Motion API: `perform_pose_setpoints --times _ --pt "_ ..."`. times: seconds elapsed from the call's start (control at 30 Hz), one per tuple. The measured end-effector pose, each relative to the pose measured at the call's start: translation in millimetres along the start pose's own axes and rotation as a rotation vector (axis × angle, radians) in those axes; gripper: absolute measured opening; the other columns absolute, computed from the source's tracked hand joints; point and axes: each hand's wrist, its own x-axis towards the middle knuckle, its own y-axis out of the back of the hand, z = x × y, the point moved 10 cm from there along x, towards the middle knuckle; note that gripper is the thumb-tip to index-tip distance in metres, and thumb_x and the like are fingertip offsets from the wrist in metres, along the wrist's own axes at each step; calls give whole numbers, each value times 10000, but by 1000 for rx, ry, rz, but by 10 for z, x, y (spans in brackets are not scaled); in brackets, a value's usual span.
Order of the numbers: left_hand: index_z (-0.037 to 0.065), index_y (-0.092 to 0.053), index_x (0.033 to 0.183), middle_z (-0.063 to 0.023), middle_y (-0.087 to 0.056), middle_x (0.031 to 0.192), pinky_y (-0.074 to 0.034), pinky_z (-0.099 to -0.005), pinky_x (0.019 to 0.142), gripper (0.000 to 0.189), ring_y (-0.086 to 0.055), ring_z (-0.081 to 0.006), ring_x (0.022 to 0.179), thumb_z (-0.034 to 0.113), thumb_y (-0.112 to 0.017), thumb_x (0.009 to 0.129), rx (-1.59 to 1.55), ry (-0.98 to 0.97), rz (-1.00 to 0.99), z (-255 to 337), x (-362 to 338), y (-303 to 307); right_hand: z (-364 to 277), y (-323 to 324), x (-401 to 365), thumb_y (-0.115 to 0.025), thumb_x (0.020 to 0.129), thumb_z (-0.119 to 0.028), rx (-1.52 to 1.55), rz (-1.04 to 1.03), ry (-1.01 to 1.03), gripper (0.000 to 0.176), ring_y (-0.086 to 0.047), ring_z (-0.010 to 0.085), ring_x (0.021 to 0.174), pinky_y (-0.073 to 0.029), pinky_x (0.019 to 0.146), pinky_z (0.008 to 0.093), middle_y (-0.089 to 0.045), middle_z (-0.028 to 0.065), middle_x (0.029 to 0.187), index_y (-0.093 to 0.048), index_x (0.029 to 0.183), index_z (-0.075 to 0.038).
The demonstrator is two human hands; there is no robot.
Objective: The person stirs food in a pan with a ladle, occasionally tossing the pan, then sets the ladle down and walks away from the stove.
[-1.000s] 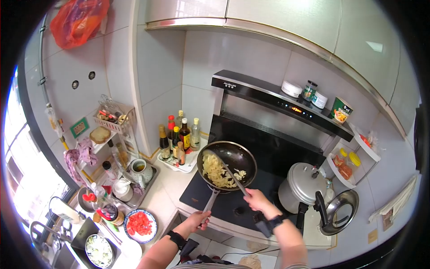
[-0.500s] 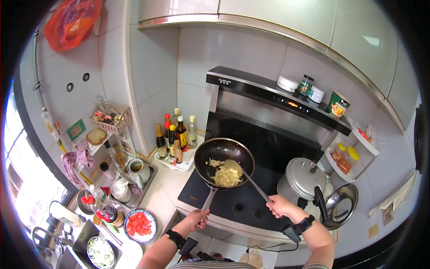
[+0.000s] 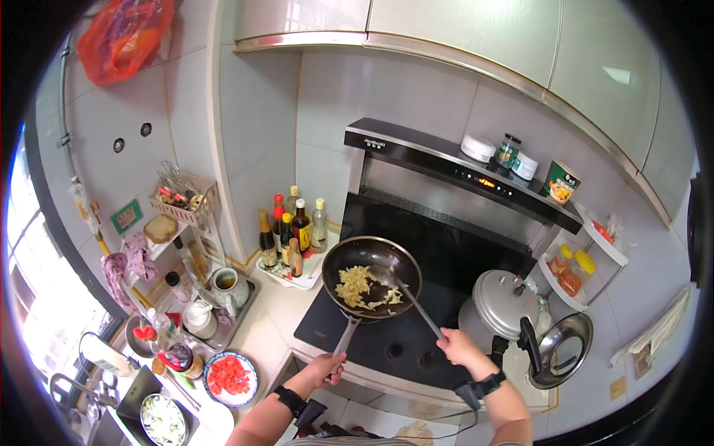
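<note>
My left hand (image 3: 325, 369) is closed around the grey handle of a dark wok (image 3: 372, 251) at the left side of the black stovetop (image 3: 372, 357). Inside the wok, pale yellow chopped food (image 3: 352, 284) is heaped on the left, with a few bits lower right. My right hand (image 3: 461, 348) grips the long handle of a metal spatula (image 3: 421, 311), whose blade is in the right part of the wok, beside the food. Whether the wok's base touches the stove is hard to tell.
A lidded pressure cooker (image 3: 500, 305) stands right of the wok, with a glass lid (image 3: 562, 352) beside it. Sauce bottles (image 3: 300, 223) fill a white tray behind left. A plate of chopped red pieces (image 3: 230, 377) and a bowl of pale chopped food (image 3: 163, 420) are at lower left.
The spatula's blade has shifted up and no longer lies over the food. The food has moved from the wok's lower middle to its left side. Both hands keep their grips.
</note>
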Motion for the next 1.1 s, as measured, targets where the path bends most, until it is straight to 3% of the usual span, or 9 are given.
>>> perform_pose_setpoints --times 0.13,0.33,0.47,0.6,0.67,0.73,0.8,0.93,1.1 --pt "38 -445 890 -22 -421 590 -286 -233 355 261 -343 -101 399 288 -508 853 30 18 35 12 -15 29 -11 -211 508 -477 819 -145 -132 423 212 364 -601 274 541 -478 473 347 -596 214 764 -447 1148 8" --pt "40 -453 884 -16 -422 600 -294 -233 357 256 -349 -96 410 287 -509 852 32 0 7 12 -5 31 105 -656 390 -493 819 -112 717 -81 27 146 -460 151 373 -373 309 293 -482 79 573 -484 904 6" --pt "38 -435 873 -19 -411 598 -289 -237 350 254 -354 -103 414 274 -525 841 23 11 32 2 -19 39 4 -506 498 -478 822 -73 645 165 -16 63 -401 108 367 -337 297 253 -426 21 557 -480 792 -17" --pt "37 -435 873 -18 -408 598 -289 -237 350 259 -350 -103 408 277 -525 841 17 -4 7 6 -1 30 -265 -727 747 -477 827 -95 814 -116 28 117 -421 105 396 -363 324 252 -440 26 579 -452 722 -49" --pt "35 -434 874 -18 -408 599 -289 -237 350 261 -349 -104 406 277 -526 840 23 -15 12 20 1 31 -183 -683 726 -495 820 -112 690 -182 55 83 -510 160 462 -418 373 296 -482 67 594 -512 840 -33" --pt "32 -434 872 -19 -410 603 -289 -237 350 261 -350 -103 408 275 -526 840 18 8 5 4 5 38 -617 -238 252 -451 827 -114 -388 304 744 245 -583 237 579 -468 450 341 -525 118 656 -502 1050 -29" --pt "31 -434 871 -21 -410 604 -289 -237 350 262 -349 -104 408 275 -526 840 8 10 2 17 -13 35 -615 49 -63 -393 829 -120 -770 142 480 377 -598 309 693 -490 553 391 -554 169 760 -412 1193 -26" --pt "30 -432 869 -28 -410 605 -288 -238 351 263 -345 -106 411 272 -529 840 22 -18 18 18 6 54 -476 348 -269 -473 778 -134 -920 249 397 431 -586 323 679 -479 573 403 -560 183 788 -406 1189 -20" --pt "31 -431 866 -28 -410 605 -290 -238 351 259 -344 -108 411 270 -527 841 2 11 -4 15 7 35 -172 288 -78 -443 829 -137 -355 143 169 298 -582 210 561 -456 424 338 -563 127 645 -445 1088 10"
